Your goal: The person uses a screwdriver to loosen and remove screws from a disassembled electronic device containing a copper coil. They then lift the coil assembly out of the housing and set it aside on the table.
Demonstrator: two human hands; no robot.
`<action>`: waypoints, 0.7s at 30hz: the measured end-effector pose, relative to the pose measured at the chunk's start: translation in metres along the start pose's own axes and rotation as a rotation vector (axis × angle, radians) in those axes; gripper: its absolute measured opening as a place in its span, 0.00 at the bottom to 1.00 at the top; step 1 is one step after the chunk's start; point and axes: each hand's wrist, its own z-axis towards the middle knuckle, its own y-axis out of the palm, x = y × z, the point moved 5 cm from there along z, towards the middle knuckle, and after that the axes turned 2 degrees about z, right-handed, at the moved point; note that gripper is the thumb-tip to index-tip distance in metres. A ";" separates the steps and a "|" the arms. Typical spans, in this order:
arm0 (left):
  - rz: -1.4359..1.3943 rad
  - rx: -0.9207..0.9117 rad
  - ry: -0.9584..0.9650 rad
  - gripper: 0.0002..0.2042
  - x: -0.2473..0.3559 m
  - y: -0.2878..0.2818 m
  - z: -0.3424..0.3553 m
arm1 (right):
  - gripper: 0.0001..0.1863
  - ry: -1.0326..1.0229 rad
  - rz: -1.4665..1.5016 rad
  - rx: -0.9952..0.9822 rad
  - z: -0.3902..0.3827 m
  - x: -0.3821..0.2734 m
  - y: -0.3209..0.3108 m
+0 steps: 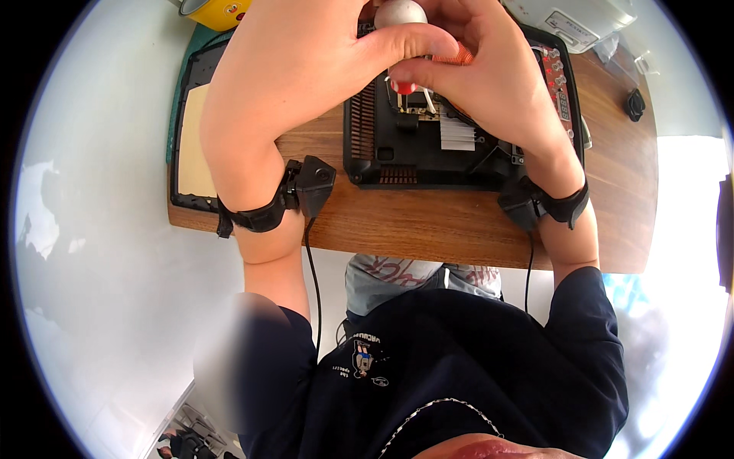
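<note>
At the top middle, both my hands come together over an opened black appliance housing [382,164]. My left hand [306,57] is closed, its thumb stretched to the right under a round whitish end [400,13]. My right hand [493,73] is closed too, its thumb pointing left above a small red-and-white piece [403,87]. Whether these two ends belong to one object cannot be told; my fingers cover the middle. An orange-copper wound coil [459,55] shows between the hands. Below them lie a finned silver heat sink [457,136] and part of a circuit board [417,107].
A dark-framed panel with a cream face [195,145] lies at the left on the wooden table [428,222]. A control board [556,84] lines the housing's right side. Farther right are a black knob [634,105] and a clear plastic container [573,23]. A yellow tin [210,11] stands at the far left.
</note>
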 end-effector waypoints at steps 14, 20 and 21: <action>0.032 -0.053 0.064 0.12 -0.006 0.004 -0.002 | 0.40 0.036 0.086 0.000 -0.006 -0.012 0.001; -0.019 -0.065 0.097 0.12 -0.006 0.001 0.000 | 0.41 -0.213 -0.161 -0.021 -0.002 -0.005 0.001; 0.002 -0.059 0.041 0.12 -0.010 0.002 -0.001 | 0.41 -0.243 -0.221 -0.054 -0.001 -0.007 0.002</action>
